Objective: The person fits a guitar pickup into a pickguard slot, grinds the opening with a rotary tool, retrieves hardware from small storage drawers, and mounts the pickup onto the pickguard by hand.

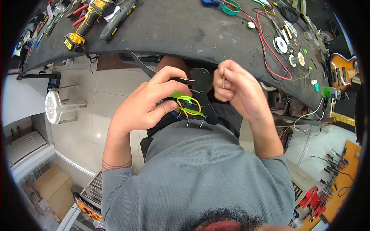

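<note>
Head view, left hand (152,101): is grasping the black plate and its wiring at the centre of the frame, with the thumb lying beside the wires and the fingers reaching over the plate.
Black plate (203,81): is lying above the person's lap at the centre of the frame, between the two hands.
Green strip (178,95): is sitting at the plate, just beside the left fingertips.
Yellow wire (200,106): is forming a loop over the green strip, right of the left thumb.
Right hand (239,86): is curling its fingers and pinching a thin rod (223,79) between thumb and forefinger, right of centre and apart from the left hand; the rod's exact type is too small to tell.
Workbench (165,36): is spanning the top of the frame.
Drill (89,19): is lying on the workbench at upper left, just beside a long dark tool (117,22).
Green bowl (230,13): is standing at the top edge, right of centre.
Red cable (266,57): is winding across the workbench at upper right.
Guitar (334,61): is resting at the right edge.
White stool (54,107): is occupying the floor at left.
</note>
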The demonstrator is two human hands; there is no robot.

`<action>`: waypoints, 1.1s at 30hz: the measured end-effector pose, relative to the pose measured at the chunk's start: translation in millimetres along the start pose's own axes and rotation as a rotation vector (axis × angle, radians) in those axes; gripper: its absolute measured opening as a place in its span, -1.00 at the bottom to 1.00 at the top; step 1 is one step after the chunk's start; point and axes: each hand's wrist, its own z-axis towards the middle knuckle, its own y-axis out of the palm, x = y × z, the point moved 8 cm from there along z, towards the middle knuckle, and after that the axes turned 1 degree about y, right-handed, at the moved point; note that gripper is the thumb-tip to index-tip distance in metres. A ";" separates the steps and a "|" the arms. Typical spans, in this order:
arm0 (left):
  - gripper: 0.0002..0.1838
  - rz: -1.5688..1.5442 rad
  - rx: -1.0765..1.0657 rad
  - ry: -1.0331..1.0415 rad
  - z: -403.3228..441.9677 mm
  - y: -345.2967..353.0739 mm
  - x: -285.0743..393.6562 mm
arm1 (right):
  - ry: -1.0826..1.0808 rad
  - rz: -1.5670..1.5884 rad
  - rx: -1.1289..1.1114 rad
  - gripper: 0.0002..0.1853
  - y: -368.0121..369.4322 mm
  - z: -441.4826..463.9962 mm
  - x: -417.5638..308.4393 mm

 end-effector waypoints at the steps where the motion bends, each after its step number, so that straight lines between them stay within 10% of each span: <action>1: -0.69 0.007 -0.009 0.001 2.1 1.8 1.1 | 0.028 0.109 -0.043 -0.85 2.7 0.3 9.7; 33: -0.61 0.066 0.003 -0.010 21.0 22.4 2.8 | 0.052 0.085 0.218 -0.79 -2.6 -18.8 30.5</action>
